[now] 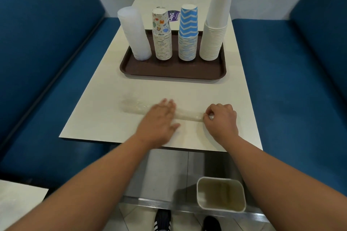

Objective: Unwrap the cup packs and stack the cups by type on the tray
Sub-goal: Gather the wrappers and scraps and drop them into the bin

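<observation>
Wrapped cup pack point(187, 115) lies across table's near end w/ left hand point(159, 118) flat on it, fingers straight, right hand point(221, 118) pinching wrap at right end; unwrapping step, next likely tear/peel plastic off.

Your left hand point(159, 116) covered the middle of the wrapped cup pack point(184, 113), whose far-left end was blurred. Your right hand point(220, 118) hid its other end; what those curled fingers pinched was unclear.
</observation>
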A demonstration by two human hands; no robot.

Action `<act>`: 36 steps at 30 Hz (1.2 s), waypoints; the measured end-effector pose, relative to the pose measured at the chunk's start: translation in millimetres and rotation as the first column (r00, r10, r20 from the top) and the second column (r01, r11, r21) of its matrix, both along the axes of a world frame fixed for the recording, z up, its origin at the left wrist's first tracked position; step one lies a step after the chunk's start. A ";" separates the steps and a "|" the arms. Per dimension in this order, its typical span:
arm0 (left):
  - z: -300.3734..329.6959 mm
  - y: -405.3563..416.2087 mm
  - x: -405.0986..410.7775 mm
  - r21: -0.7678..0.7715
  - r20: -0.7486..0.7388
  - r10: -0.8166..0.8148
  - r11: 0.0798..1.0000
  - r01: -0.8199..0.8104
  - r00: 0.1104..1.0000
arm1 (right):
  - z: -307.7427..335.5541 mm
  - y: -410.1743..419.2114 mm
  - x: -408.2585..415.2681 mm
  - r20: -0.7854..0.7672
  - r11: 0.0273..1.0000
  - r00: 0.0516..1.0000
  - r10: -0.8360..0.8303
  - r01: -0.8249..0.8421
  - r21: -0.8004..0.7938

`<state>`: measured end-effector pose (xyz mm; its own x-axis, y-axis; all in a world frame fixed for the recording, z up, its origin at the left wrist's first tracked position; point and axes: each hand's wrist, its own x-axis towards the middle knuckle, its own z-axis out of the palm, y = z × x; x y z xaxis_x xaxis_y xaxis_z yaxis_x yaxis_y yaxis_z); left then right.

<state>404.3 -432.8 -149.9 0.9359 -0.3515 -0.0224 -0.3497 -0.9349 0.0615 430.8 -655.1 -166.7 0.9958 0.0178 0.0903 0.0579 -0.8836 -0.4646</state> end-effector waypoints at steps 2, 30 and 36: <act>-3.4 -33.6 -10.1 0.035 -0.093 -0.080 0.996 0.084 0.992 | 1.2 -2.0 -2.8 -0.027 0.998 0.999 0.030 -0.029 0.050; 23.0 -26.5 47.3 -0.555 -0.659 0.470 0.222 -0.801 0.587 | 26.4 34.3 9.7 -0.217 0.910 0.884 0.414 -0.398 0.117; 28.3 -47.2 51.2 -0.191 -0.319 0.717 0.592 -0.783 0.620 | 24.1 32.0 10.5 -0.246 0.907 0.875 0.417 -0.386 0.166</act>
<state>455.4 -480.0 -121.6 0.8541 0.4548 -0.2522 0.5185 -0.7816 0.3467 441.2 -623.1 -142.6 0.8906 0.4271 -0.1562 0.2558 -0.7545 -0.6044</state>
